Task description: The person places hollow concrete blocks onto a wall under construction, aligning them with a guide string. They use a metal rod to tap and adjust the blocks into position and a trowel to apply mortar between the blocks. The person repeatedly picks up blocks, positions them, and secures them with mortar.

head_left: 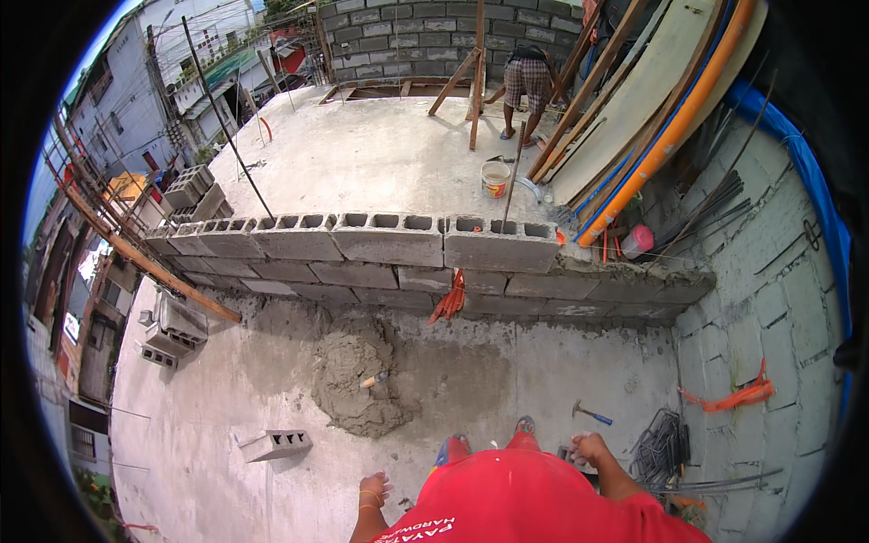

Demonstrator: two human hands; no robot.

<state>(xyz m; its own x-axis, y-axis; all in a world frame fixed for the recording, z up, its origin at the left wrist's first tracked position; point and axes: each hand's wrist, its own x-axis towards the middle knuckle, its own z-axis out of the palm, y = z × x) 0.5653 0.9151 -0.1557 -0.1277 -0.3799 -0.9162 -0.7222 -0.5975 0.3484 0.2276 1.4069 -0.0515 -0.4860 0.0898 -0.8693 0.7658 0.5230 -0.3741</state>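
Note:
My left hand (pixel 374 490) hangs beside the red shirt, above the concrete floor, its fingers loosely bent and apart with nothing seen in them. My right hand (pixel 588 449) is on the other side, fingers curled in; whether they hold anything is hidden. Ahead of me a heap of wet grey mortar (pixel 348 376) lies on the floor, with a light-coloured handle (pixel 373 380) sticking out of it. A hammer (pixel 594 414) with a blue grip lies on the floor just beyond my right hand. Left of the mortar rests one hollow block (pixel 274 445).
A low hollow-block wall (pixel 389 249) crosses ahead, with orange netting (pixel 450 299) hanging on it and upright steel bars (pixel 226 118). Stacked blocks (pixel 172 330) stand left, bent steel bars (pixel 663 448) lie right. Beyond are a bucket (pixel 495 179), leaning boards and a person (pixel 528 81) bending.

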